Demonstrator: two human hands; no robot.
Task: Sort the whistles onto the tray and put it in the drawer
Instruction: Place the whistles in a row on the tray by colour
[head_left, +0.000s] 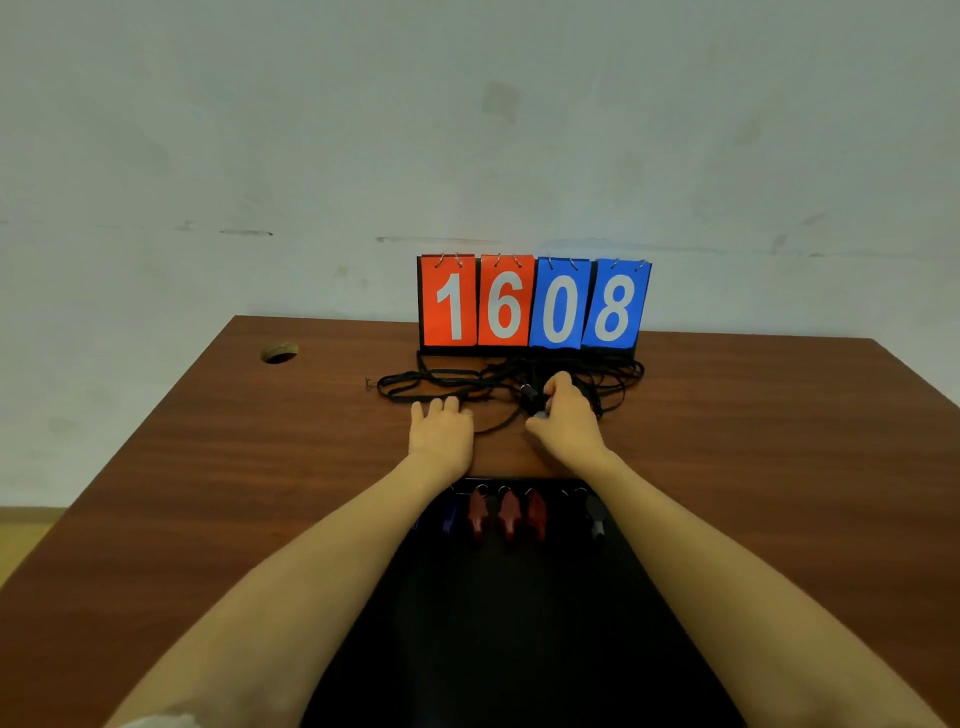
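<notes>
Hands: left hand (441, 434) flat on table (208, 467), right hand (563, 415) pinching black whistle (531, 396).

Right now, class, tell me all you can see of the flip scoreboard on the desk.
The scoreboard stands upright at the desk's far edge by the wall. Four ring-hung cards on a black base read 1 and 6 in red, 0 and 8 in blue. Tangled black cords lie at its foot.

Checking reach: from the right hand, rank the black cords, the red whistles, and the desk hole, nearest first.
1. Black cords: touching the right hand, in front.
2. Red whistles: on the tray, nearer the person.
3. Desk hole: far left.
</notes>
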